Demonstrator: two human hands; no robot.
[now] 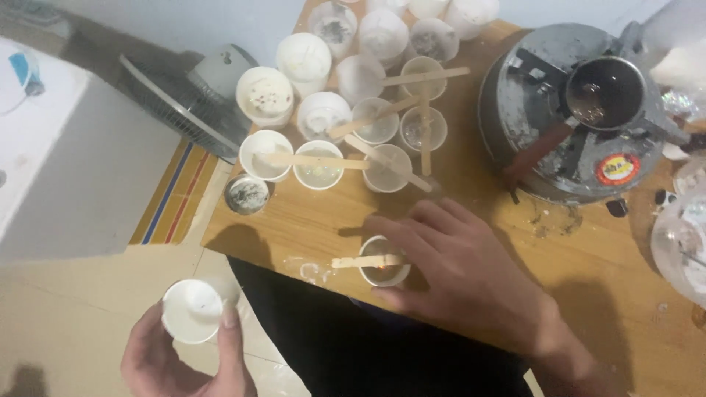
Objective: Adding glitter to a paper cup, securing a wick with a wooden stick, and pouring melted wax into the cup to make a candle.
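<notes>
My left hand (180, 353) holds a small white paper cup (193, 311) off the table's near-left corner, above the floor. My right hand (460, 268) rests on the wooden table (471, 184), its fingers curled around a small cup (382, 263) near the front edge. A flat wooden stick (366, 261) lies across that cup's rim.
Several small white cups (316, 110), some bridged by wooden sticks (312, 160), crowd the table's far left. A grey metal burner with a small pot (603, 95) stands at the right. A fan (187, 95) lies on the floor to the left. A clear container (680, 242) sits at the right edge.
</notes>
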